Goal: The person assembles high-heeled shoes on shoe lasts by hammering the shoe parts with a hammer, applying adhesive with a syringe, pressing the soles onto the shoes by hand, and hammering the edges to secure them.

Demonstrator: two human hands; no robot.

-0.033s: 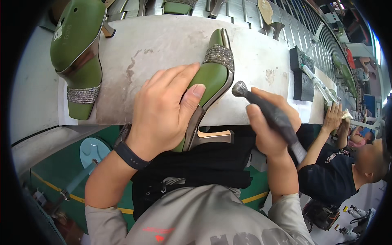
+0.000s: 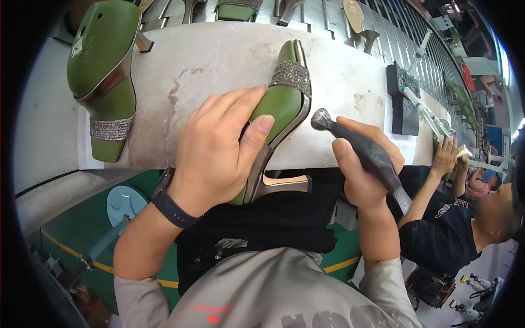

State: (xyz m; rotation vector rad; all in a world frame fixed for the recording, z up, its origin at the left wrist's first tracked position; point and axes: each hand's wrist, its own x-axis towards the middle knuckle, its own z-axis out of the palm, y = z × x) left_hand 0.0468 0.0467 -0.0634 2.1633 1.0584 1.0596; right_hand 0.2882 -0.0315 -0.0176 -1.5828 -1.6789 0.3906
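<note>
A high-heeled sandal point(image 2: 291, 76) with a glittering strap sits on a green shoe last point(image 2: 281, 104), tilted on its side at the front edge of the workbench. Its toe points away from me and its heel toward me. My left hand point(image 2: 219, 147) grips the last from the left, thumb on top, some fingers hidden beneath. To the right, my right hand point(image 2: 363, 183) is wrapped around the dark handle of a hammer point(image 2: 363, 148). The hammer's rounded metal head is just right of the sandal's sole edge, with a small gap between them.
Another sandal on a green last point(image 2: 104, 60) lies at the bench's left. Behind the pale bench top point(image 2: 219, 54), a slatted metal conveyor point(image 2: 322, 22) carries more shoes and heeled soles. A black block point(image 2: 402, 98) and syringes point(image 2: 424, 106) are at right, beside a co-worker point(image 2: 445, 229).
</note>
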